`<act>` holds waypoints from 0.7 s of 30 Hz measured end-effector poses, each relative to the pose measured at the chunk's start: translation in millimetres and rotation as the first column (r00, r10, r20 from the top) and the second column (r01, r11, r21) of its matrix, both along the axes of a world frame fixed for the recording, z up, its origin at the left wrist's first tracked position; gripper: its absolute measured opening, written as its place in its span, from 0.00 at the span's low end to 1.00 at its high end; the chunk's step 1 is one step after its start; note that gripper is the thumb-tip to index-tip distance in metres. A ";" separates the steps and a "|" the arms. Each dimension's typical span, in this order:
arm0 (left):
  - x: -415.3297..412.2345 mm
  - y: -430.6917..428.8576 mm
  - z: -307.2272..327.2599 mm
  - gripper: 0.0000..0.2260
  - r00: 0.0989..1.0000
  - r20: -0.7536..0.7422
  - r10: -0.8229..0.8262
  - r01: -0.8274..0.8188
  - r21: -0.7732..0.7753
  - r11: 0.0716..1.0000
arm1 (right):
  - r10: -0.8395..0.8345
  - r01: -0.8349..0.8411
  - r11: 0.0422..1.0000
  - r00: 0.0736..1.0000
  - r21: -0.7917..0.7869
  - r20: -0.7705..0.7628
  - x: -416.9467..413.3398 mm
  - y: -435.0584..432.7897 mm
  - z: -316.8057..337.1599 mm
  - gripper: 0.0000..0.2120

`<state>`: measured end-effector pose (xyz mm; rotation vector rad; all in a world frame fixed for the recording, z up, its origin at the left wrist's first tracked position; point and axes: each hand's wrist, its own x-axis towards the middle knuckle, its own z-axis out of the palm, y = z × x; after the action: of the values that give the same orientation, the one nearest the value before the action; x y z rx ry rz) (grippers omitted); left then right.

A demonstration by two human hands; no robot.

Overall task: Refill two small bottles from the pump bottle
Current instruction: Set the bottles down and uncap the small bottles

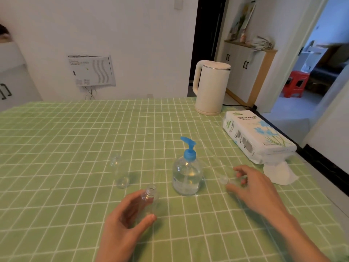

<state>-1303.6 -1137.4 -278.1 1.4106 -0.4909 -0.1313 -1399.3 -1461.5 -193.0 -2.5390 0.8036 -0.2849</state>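
- The left hand (122,222) is curling loosely round a small clear bottle (149,200) standing near the front of the table; the thumb is lying along the near side and the fingers are reaching round the left side, so the bottle is sitting inside the curve of the hand.
- Whether the fingers are actually pressing on this bottle or only cupping it, I cannot tell; its mouth is showing open at the top.
- A second small clear bottle (120,173) is standing upright further back and to the left, apart from both hands, also without a cap.
- The pump bottle (187,176), clear with a blue pump head (188,148), is standing between the two hands, partly filled with clear liquid; neither hand is touching it.
- The right hand (251,186) is resting low over the table to the right of the pump bottle, fingers bent, pinching a small clear cap (229,179) that is sticking out toward the pump bottle from between thumb and fingertips.
- The table (56,138) is wearing a green checked cloth.
- At the far right a white kettle (211,87) is standing, and nearer a tissue pack (255,137) is lying with a tissue (279,173) hanging out, just beside the right hand.
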 end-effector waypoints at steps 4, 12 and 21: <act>-0.5 -1.5 3.2 0.30 1.000 0.000 0.006 -0.006 0.011 1.000 | 0.098 -0.205 0.947 0.918 0.248 0.384 23.8 30.6 38.6 0.19; -5.3 -3.0 17.0 0.28 0.999 -0.029 0.020 -0.019 0.025 1.000 | 0.043 -0.329 0.762 0.885 0.558 0.463 86.5 96.6 34.1 0.38; -6.0 -2.5 22.3 0.26 0.999 -0.044 0.023 -0.022 0.040 0.999 | 0.129 -0.491 0.655 0.822 0.575 0.555 72.3 114.2 25.0 0.28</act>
<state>-1309.6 -1139.9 -255.9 1.4482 -0.4373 -0.1547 -1327.0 -1347.3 -168.0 -1.7120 0.1756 -0.3718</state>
